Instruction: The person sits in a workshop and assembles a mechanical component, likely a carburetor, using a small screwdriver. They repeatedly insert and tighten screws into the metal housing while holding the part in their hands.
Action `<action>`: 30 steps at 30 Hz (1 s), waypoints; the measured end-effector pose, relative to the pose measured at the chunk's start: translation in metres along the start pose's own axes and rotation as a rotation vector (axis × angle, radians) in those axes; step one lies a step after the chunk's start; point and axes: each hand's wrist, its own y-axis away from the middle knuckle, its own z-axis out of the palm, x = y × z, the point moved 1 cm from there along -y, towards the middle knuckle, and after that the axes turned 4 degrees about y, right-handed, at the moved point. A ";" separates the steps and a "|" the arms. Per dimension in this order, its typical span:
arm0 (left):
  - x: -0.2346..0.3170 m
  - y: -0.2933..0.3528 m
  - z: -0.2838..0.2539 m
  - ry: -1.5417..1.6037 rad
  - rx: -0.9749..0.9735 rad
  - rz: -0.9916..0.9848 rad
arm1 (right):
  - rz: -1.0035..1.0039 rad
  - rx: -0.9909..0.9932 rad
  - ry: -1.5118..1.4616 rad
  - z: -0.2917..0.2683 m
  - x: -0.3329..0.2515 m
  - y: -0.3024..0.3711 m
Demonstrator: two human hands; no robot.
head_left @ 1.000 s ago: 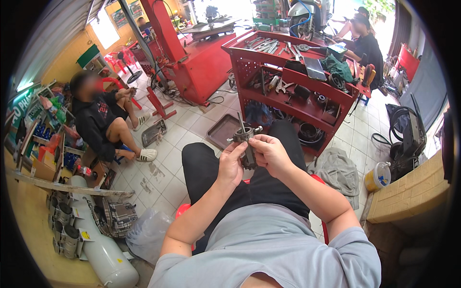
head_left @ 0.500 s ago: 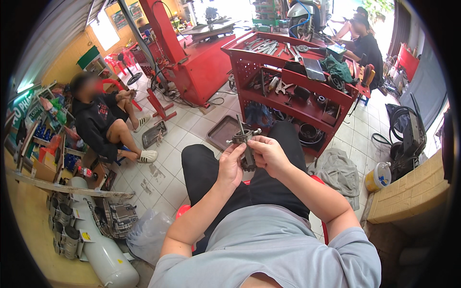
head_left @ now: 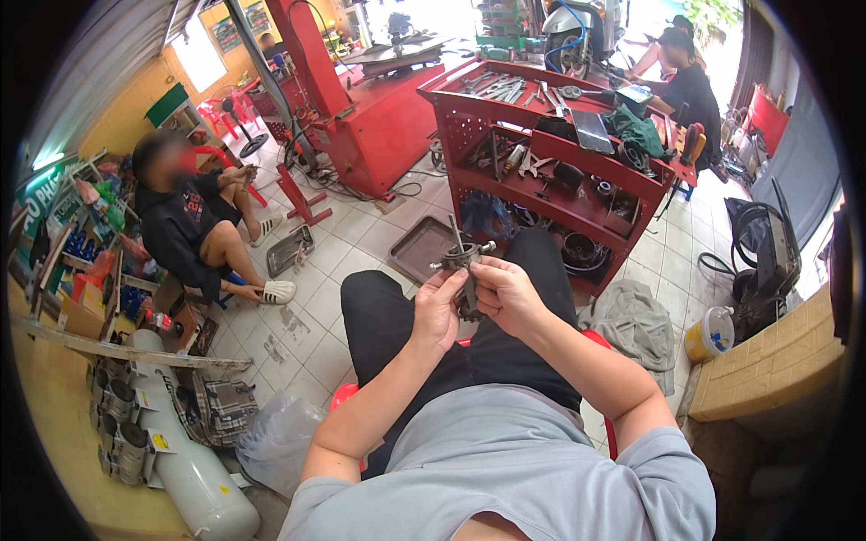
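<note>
I sit on a red stool with a small grey metal engine part (head_left: pixel 463 261) held over my lap; thin rods stick up from its top. My left hand (head_left: pixel 437 311) grips its lower left side, fingers curled around it. My right hand (head_left: pixel 505 290) pinches its upper right side with thumb and fingers. Both hands touch the part at once. The underside of the part is hidden behind my fingers.
A red tool cart (head_left: pixel 550 153) full of wrenches stands just ahead. A metal tray (head_left: pixel 424 251) lies on the tiled floor before my knees. A person (head_left: pixel 194 230) sits at the left. A white gas cylinder (head_left: pixel 194 469), a grey rag (head_left: pixel 636 325) and a yellow bucket (head_left: pixel 708 334) surround me.
My hands have shifted slightly on the metal part, which sits a little lower and closer to me. The seated person at the left stays put.
</note>
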 end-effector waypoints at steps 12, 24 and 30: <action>0.002 0.000 -0.002 0.020 -0.028 -0.007 | 0.054 0.025 0.158 0.001 -0.010 0.000; 0.012 0.005 0.011 -0.009 -0.024 -0.023 | -0.615 0.034 0.738 0.012 -0.037 0.006; 0.011 0.009 0.016 -0.030 -0.016 -0.052 | -0.810 0.055 1.172 0.014 -0.052 0.016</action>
